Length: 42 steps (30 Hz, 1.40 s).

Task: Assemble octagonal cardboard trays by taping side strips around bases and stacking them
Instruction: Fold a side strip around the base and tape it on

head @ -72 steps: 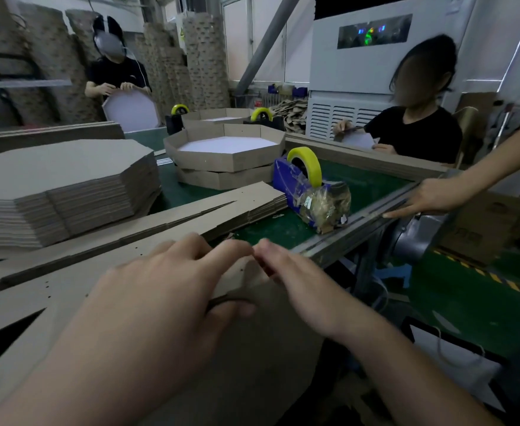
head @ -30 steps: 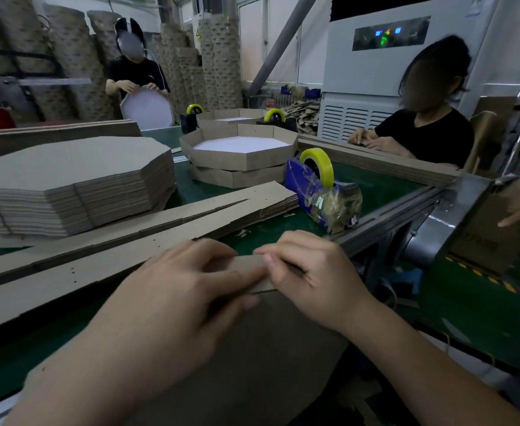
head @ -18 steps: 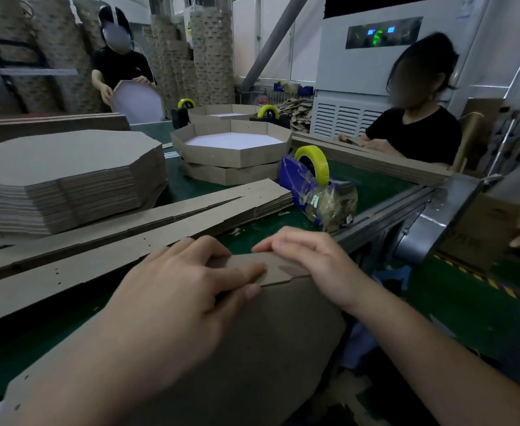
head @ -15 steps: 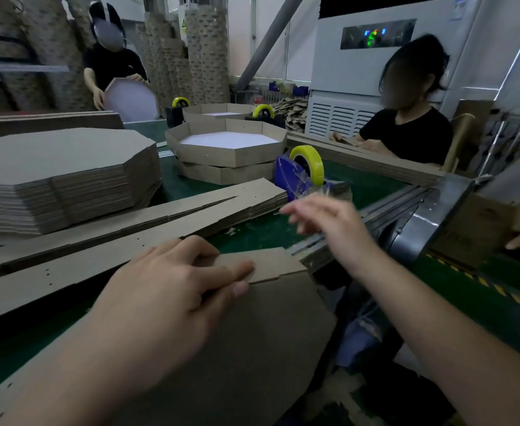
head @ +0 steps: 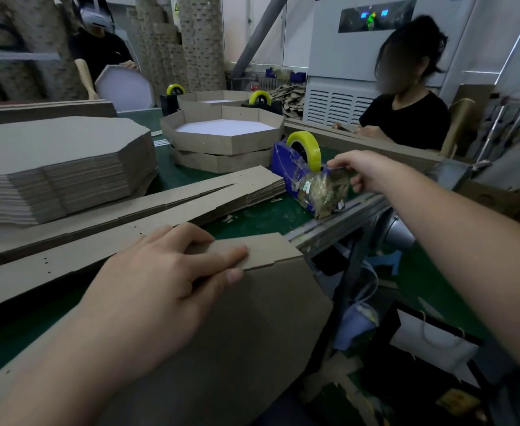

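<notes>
- A side strip (head: pixel 252 250) is pinned against the octagonal base (head: pixel 237 327) beneath the left hand (head: pixel 160 281), its grip pressed flat.
- Tape at the dispenser (head: pixel 307 176) is pinched in the right hand (head: pixel 360 170), a narrow grip.
- Judged next: tape pulled back toward the held joint.

Tape dispenser (head: pixel 306 179) right of strips (head: pixel 160 207)

cardboard base (head: pixel 252 333) partly under left hand (head: pixel 160 284), cut off below

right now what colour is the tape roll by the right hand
Yellow tape roll on a blue dispenser, clearest in the head view.
</notes>
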Tool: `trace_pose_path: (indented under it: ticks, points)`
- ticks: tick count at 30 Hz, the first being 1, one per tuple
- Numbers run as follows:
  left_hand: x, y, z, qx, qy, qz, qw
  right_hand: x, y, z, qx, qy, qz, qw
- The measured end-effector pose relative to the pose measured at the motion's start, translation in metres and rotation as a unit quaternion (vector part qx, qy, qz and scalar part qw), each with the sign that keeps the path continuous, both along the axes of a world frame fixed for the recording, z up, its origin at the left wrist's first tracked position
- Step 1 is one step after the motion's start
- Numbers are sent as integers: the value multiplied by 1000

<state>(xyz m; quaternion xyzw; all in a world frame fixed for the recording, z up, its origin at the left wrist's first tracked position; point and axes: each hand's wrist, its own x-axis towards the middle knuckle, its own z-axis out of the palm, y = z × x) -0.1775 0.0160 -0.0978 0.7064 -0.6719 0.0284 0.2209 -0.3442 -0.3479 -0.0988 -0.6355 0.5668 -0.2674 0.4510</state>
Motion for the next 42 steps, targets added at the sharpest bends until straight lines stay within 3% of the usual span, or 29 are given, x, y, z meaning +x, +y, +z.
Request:
trace_pose_path:
  ticks: [5, 11, 15, 17, 19, 22, 24, 26, 29, 33, 38, 42]
  points:
    - [0, 0, -1, -9, -1, 1, 1000, -3, 0, -6, 72, -120, -24, 990]
    - [1, -2, -2, 0, -1, -3, 1000, -2, 6, -7, 53, -212, -46, 975]
    - [1, -5, -3, -4, 2, -5, 1000, -20, 20, -35, 2, -397, -21, 918]
    - [2, -6, -3, -10, 5, -9, 1000, -25, 29, -51, -26, -438, 7, 899]
    - [5, -5, -4, -14, 7, -15, 1000, -25, 37, -61, -69, -397, 2, 915]
    - [5, -4, -4, -19, 9, -21, 1000, -27, 41, -63, -178, -182, -41, 966]
    - [4, -3, -2, -18, 4, -17, 1000, -32, 44, -60, -242, -43, -76, 966]
    - [2, -4, 1, -6, -3, -14, 1000, -36, 52, -57, -265, 40, -102, 958]
    - [-2, -4, 7, 27, -27, -4, 999, -37, 75, -48, -333, 74, -82, 937]
    - [-10, -8, 11, 33, -67, 18, 997, -21, 145, -21, -402, -45, 17, 914]
    - [-13, -7, 8, 27, -59, 31, 997, -3, 247, -14, -241, -311, 154, 906]
    - [-10, -3, 8, 16, -54, 32, 998, 12, 284, -39, -24, -408, 113, 905]
